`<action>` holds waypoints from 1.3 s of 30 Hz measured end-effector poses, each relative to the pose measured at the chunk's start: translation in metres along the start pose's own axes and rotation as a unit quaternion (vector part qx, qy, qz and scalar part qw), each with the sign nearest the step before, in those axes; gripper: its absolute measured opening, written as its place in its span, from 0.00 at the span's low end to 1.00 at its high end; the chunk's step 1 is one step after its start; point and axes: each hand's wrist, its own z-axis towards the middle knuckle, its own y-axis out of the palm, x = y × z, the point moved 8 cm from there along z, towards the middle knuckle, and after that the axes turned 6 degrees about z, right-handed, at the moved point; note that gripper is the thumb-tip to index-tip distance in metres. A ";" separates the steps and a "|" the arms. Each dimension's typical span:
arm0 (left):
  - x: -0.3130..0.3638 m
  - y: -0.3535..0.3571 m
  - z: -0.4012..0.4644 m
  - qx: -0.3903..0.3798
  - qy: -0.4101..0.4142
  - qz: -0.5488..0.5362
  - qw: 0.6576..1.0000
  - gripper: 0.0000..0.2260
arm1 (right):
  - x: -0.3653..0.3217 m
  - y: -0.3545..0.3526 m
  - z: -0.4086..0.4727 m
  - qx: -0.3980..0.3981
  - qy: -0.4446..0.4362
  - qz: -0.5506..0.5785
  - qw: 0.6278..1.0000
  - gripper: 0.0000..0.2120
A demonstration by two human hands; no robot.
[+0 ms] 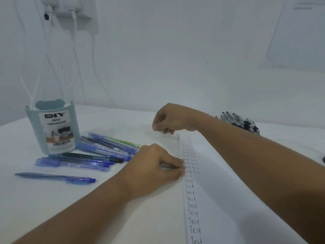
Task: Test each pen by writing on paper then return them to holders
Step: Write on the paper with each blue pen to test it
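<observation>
Head view: left hand at centre, fingertips pressed together on the paper edge, pinning it. Right hand above centre, fingers curled; seems to pinch sth small, can't tell what. Risk: sheet slips if pressure eases. Blue pens lie loose lower left by the teal desk organizer; paper shows "Test" rows.

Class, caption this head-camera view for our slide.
Left hand steadies the paper of "Test" lines; pens lie beside the organizer.
</observation>
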 end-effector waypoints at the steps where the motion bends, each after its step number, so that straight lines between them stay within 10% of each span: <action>1: 0.001 0.000 0.000 0.002 -0.001 -0.004 1.000 0.08 | -0.005 0.007 -0.002 -0.023 -0.012 -0.002 1.000 0.04; 28: 0.005 -0.001 -0.003 0.005 -0.003 -0.024 1.000 0.05 | -0.023 0.039 0.004 -0.062 -0.033 -0.134 0.989 0.07; 33: 0.006 -0.003 -0.005 0.011 -0.010 -0.018 1.000 0.07 | 0.005 -0.001 -0.009 0.025 0.034 0.089 0.995 0.07; 39: 0.006 -0.003 -0.005 0.011 -0.013 -0.028 0.999 0.07 | 0.048 -0.053 -0.054 0.183 0.068 0.440 0.876 0.04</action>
